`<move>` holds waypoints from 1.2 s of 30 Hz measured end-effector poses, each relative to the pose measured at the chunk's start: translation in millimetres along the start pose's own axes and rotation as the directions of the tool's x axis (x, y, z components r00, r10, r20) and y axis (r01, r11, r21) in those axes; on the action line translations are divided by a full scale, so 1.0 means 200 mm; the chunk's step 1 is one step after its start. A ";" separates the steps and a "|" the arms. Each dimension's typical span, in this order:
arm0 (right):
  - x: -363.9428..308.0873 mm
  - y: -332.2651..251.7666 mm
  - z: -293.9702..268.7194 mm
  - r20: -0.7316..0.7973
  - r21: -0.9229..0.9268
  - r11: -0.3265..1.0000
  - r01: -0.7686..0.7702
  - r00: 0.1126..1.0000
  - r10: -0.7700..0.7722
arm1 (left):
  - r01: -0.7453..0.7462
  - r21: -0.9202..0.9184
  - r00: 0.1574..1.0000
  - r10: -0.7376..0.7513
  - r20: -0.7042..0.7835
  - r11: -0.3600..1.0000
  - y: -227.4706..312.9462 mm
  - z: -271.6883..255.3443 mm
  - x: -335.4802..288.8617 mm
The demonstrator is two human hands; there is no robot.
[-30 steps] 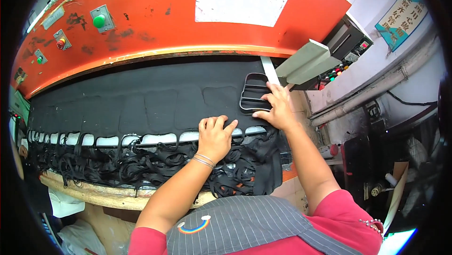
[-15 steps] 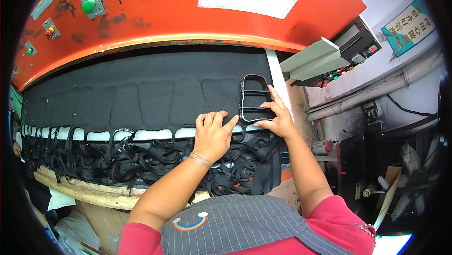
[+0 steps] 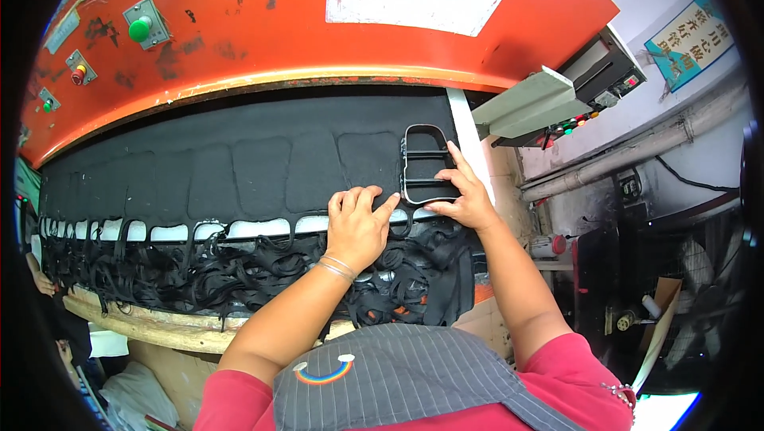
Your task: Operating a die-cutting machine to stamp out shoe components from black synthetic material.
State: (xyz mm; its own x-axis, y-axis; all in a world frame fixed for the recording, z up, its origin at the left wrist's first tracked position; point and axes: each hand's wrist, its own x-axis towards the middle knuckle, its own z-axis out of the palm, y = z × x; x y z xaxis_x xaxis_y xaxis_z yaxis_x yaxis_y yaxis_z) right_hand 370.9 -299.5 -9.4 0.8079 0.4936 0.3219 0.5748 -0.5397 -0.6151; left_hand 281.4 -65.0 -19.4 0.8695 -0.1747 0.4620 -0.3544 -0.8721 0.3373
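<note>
A metal cutting die (image 3: 405, 168), a rounded frame with two crossbars, lies on the black fabric (image 3: 263, 120) near its right end. My right hand (image 3: 469, 198) grips the die's right side, with the fingers over the rim and the thumb at its lower edge. Flat on the fabric left of the die rests my left hand (image 3: 356, 220), its thumb stretched toward the die's lower left corner; whether the thumb touches is hard to tell. Outlines of cut pieces run leftward across the fabric.
Tangled black fabric scraps (image 3: 239, 272) hang along the near edge, above a worn wooden rail (image 3: 151, 323). An orange machine beam (image 3: 263, 25) with push buttons spans the far side. A control box (image 3: 589, 85) juts out at right. Another person's hand (image 3: 44, 281) shows at far left.
The die and my right hand appear very slightly shifted left along with the view. My left hand keeps its pose on the fabric. More of the other person's hand shows at far left.
</note>
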 end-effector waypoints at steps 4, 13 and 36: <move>-0.02 0.01 -0.01 0.011 -0.128 0.985 0.112 0.994 -0.111 | -0.010 -0.034 1.000 0.009 -0.010 0.999 0.01 0.00 -0.01; 0.06 -0.30 -0.27 -0.347 -0.032 0.997 -0.074 0.936 0.058 | 0.171 -0.300 0.953 -0.235 -0.191 0.939 -0.60 -0.85 0.00; 1.52 -2.06 0.96 -0.255 -0.168 0.871 0.461 0.834 -0.490 | 0.644 -0.007 0.495 -0.423 -0.759 0.765 -3.21 -2.56 -0.59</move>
State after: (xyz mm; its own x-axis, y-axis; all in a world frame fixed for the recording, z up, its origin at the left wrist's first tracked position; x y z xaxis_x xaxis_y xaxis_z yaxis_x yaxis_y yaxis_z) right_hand 355.1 203.3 203.6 0.4248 0.5023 0.7531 0.8952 -0.3571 -0.2668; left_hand 229.6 750.1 128.9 0.3188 0.6294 0.7087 0.2860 -0.7767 0.5612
